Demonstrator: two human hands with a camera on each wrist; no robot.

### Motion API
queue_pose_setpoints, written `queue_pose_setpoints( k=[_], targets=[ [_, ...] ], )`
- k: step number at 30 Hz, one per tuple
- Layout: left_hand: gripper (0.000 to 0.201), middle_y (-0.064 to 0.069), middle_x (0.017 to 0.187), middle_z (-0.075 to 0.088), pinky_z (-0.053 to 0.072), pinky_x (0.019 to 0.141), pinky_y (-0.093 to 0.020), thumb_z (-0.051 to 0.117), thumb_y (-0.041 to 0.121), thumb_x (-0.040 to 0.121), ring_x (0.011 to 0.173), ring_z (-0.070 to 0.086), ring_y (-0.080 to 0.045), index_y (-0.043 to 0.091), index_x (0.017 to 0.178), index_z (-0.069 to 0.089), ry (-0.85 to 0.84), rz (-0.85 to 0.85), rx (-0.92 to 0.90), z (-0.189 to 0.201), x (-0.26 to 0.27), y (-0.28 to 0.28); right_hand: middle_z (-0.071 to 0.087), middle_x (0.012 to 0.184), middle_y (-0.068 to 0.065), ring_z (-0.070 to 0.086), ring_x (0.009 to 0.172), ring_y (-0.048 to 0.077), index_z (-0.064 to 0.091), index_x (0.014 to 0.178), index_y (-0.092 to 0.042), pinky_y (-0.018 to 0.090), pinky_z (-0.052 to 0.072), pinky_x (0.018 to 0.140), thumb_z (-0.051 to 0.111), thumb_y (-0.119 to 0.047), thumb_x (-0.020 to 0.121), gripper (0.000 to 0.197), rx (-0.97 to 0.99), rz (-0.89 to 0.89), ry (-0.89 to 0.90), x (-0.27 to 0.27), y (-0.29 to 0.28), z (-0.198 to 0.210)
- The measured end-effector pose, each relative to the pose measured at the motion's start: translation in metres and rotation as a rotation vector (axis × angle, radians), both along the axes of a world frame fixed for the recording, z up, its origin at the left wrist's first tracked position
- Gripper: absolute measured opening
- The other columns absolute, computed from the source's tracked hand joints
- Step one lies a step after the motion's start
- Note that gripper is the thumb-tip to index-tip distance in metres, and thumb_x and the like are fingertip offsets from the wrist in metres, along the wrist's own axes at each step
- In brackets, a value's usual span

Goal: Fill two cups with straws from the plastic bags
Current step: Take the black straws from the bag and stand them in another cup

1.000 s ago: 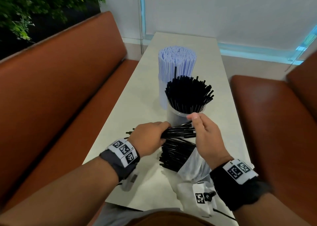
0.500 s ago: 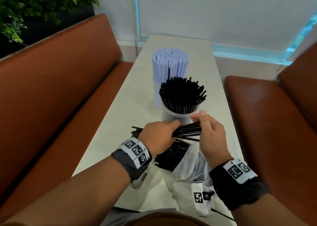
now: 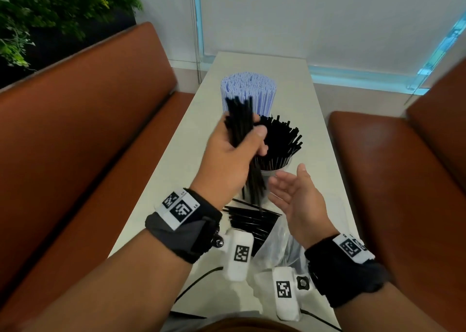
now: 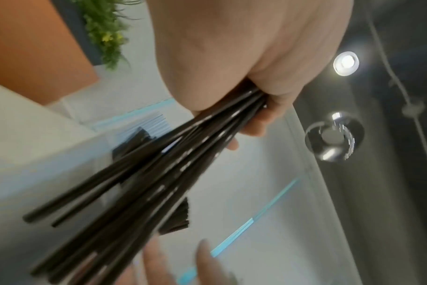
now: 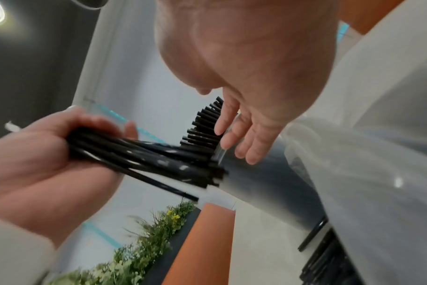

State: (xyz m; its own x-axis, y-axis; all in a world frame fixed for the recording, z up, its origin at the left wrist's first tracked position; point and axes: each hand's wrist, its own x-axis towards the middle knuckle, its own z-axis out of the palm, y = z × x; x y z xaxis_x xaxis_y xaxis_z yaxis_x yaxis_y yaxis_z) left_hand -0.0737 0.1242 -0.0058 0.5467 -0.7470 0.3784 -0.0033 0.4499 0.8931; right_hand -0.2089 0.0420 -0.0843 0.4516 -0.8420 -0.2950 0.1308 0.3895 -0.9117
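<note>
My left hand [image 3: 237,152] grips a bundle of black straws [image 3: 242,127] nearly upright, just left of the clear cup of black straws [image 3: 280,142]. In the left wrist view the bundle [image 4: 159,173] fans out from my fist. My right hand [image 3: 295,193] is open, palm turned left, beside the cup's lower right; its fingers [image 5: 241,138] lie near the cup rim. Behind stands a cup packed with white-blue straws [image 3: 249,89]. More black straws [image 3: 252,220] lie on the table, spilling from a clear plastic bag [image 3: 280,246].
The narrow white table [image 3: 322,155] runs between two brown benches, left [image 3: 88,142] and right [image 3: 393,167]. A green plant [image 3: 50,11] stands behind the left bench. White tagged devices with cables lie at the table's near end [image 3: 239,256].
My left hand lifted the bundle from lying level over the pile to nearly upright beside the cup. My right hand let go of the straws and opened.
</note>
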Motion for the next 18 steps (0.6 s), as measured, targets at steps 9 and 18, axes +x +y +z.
queue_pose_setpoints(
  k=[9,18],
  targets=[
    [0.014,-0.006,0.071,0.058,0.053,0.087,-0.051,0.061,0.001,0.096,0.065,0.062,-0.023,0.014,0.099,0.054,0.365,0.001,-0.066,0.006,-0.020,-0.014,0.066,0.131,0.019,0.065,0.119,0.032,0.059,0.135,-0.004,0.046,0.046,0.107,0.039,-0.065,0.099,0.073,0.294,0.095,-0.272,-0.002,-0.002,0.010],
    [0.013,-0.006,0.075,0.060,0.055,0.075,-0.043,0.063,0.009,0.092,0.066,0.061,-0.025,0.017,0.099,0.056,0.314,0.028,-0.013,-0.005,-0.015,-0.019,0.071,0.122,0.006,0.066,0.114,0.019,0.069,0.122,-0.019,0.044,0.051,0.098,0.060,-0.047,0.093,0.042,-0.229,0.135,-0.045,-0.001,0.001,0.013]
  ],
)
